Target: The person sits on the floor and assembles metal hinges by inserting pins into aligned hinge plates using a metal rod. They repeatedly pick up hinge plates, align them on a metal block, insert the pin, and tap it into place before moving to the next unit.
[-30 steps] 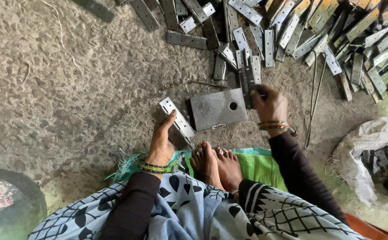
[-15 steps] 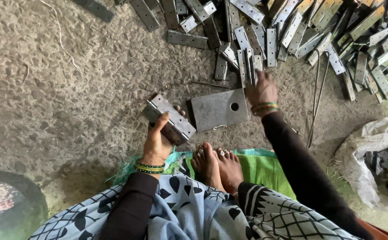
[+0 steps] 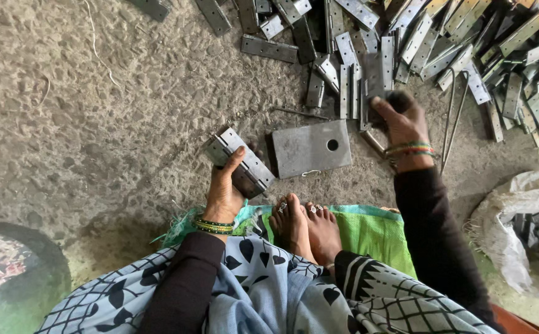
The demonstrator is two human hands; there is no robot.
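We see our left hand (image 3: 225, 188) clamped around a small stack of grey metal hinges (image 3: 240, 162), thumb laid over the top leaf, held just above the rough concrete floor (image 3: 96, 124). How many pieces are in that stack we cannot tell, since the palm hides its lower end.

Our right hand (image 3: 403, 120) reaches to the near edge of the heap of hinges (image 3: 418, 43) and closes on a dark piece (image 3: 376, 86) there. The fingers curl away from us, so we cannot make out whether it is one hinge or several, nor whether it is lifted or lying on the pile.

Between the two hands lies a flat steel plate (image 3: 311, 148) with one round hole near its right edge, flat on the floor and touched by neither hand. Two thin metal rods (image 3: 450, 117) lie just right of the right wrist, their upper ends lost in the heap.

The heap runs off the top and right edges. Our bare feet (image 3: 306, 226) rest on a green sack (image 3: 368, 232). At the right, a white bag (image 3: 517, 216) holds dark pieces too shadowed to name. A dark round shape (image 3: 10, 278) at lower left is cut off.
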